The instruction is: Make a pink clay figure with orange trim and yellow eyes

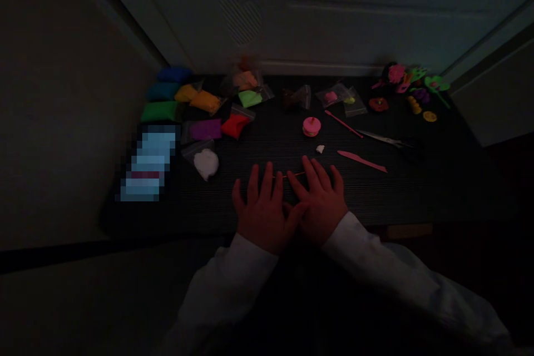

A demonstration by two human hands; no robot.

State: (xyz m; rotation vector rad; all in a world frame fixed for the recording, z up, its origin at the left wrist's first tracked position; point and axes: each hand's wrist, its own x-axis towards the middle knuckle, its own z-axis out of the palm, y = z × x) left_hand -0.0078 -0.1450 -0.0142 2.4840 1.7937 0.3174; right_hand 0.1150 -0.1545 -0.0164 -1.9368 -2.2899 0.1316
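Both of my hands lie flat, palms down, on the dark table (417, 189) near its front edge. My left hand (261, 206) and my right hand (319, 200) touch at the thumbs, fingers stretched out. Under their fingertips lies a thin orange strip of clay (290, 175), which both hands press on. Just beyond it sit a small white clay bit (320, 149) and a pink round clay piece (311, 126).
Several bags of coloured clay (196, 105) lie at the back left, with a white clay bag (206, 163) nearer. A pink knife-shaped tool (362, 161), a pink stick (342, 123) and scissors (387, 140) lie to the right. Finished clay flowers (411, 86) sit at the back right.
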